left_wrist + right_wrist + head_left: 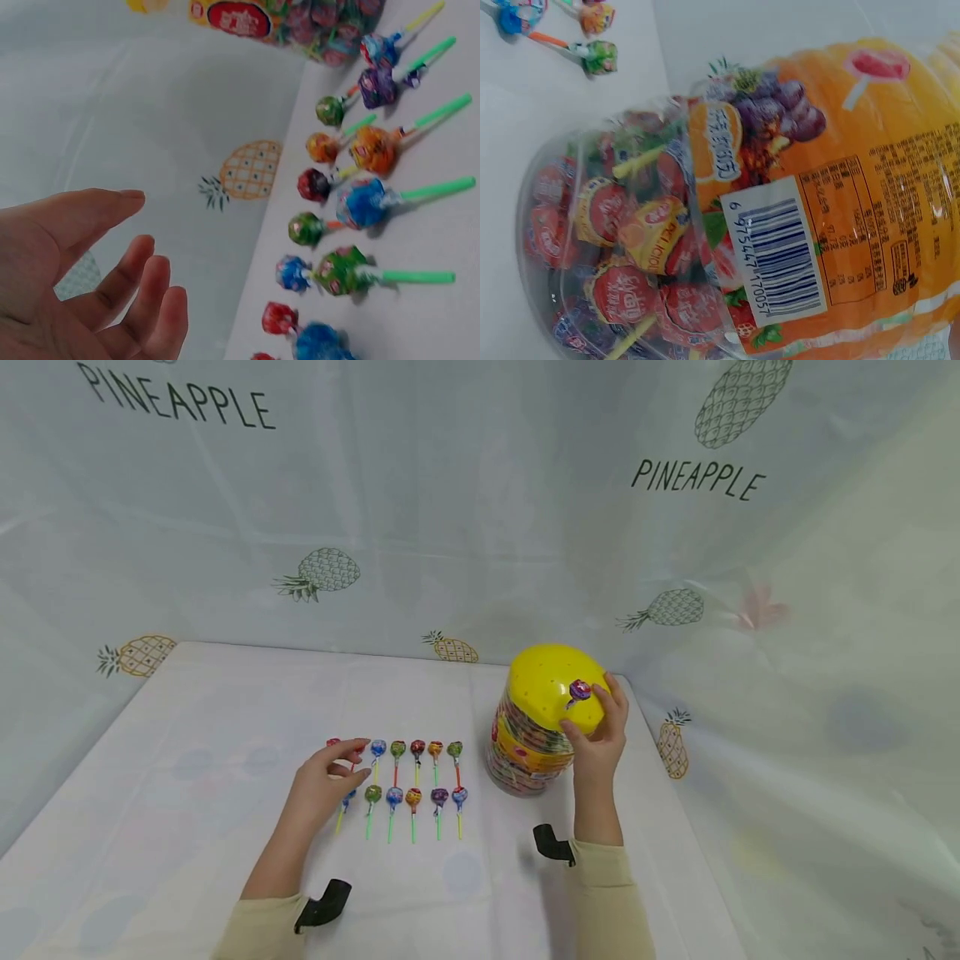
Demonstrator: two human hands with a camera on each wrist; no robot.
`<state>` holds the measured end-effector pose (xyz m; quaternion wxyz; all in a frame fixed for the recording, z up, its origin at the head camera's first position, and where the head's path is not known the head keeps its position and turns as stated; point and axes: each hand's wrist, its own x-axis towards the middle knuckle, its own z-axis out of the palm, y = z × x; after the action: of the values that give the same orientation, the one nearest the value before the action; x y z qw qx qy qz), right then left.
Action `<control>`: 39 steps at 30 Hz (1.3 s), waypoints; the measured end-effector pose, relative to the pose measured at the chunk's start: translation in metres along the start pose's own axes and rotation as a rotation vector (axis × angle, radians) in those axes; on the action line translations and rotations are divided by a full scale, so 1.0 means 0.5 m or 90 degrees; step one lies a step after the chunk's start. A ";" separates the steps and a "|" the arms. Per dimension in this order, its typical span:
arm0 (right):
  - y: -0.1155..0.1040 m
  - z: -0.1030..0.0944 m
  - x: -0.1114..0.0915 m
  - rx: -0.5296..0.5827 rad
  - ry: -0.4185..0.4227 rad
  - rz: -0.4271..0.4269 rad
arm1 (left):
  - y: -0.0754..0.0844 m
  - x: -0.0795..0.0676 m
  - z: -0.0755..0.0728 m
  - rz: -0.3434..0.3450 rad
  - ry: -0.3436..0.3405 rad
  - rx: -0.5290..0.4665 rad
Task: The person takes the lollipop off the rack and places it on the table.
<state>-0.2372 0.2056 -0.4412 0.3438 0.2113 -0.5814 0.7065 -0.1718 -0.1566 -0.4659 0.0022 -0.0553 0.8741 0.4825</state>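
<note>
Two rows of wrapped lollipops lie on the white-covered table, among them a green lollipop point(373, 794) and a purple lollipop point(439, 797). My left hand point(318, 785) hovers over the left end of the rows, thumb and fingers apart with nothing between them, partly covering a blue lollipop point(348, 795). To the right stands a clear jar point(547, 240) full of lollipops, with an orange label point(840, 187) and a domed yellow lid point(551, 672). My right hand point(600, 735) grips the lid's right side, an index fingertip beside a purple-red lollipop point(579, 691) on the lid.
A pineapple-print cloth point(480, 527) hangs behind the table and along its right side. Black wrist mounts point(324, 906) stick out from both sleeves. The table's back edge runs just behind the jar.
</note>
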 end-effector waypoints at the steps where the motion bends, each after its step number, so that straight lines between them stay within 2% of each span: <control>1: -0.001 0.004 -0.002 -0.006 0.009 0.000 | 0.006 0.000 0.000 0.010 0.000 0.001; 8: -0.022 0.042 -0.009 -0.086 0.063 -0.002 | 0.062 0.002 0.015 0.096 -0.020 0.005; 15: -0.060 0.089 -0.011 -0.104 0.120 -0.007 | 0.138 0.013 0.032 0.185 -0.071 -0.017; 23: -0.061 0.101 -0.015 -0.145 0.151 0.002 | 0.234 0.021 0.049 0.272 -0.123 -0.068; 29: -0.062 0.085 -0.019 -0.129 0.127 0.028 | 0.288 0.031 0.069 0.314 -0.134 -0.082; 34: -0.066 0.063 -0.016 -0.101 0.083 0.046 | 0.314 0.038 0.079 0.328 -0.141 -0.087; 39: -0.078 0.037 -0.006 -0.148 0.035 0.051 | 0.331 0.041 0.085 0.322 -0.154 -0.097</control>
<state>-0.2084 0.1904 -0.4128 0.3530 0.1271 -0.6580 0.6529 -0.2108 -0.0352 -0.3504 -0.0184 0.2223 0.8148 0.5352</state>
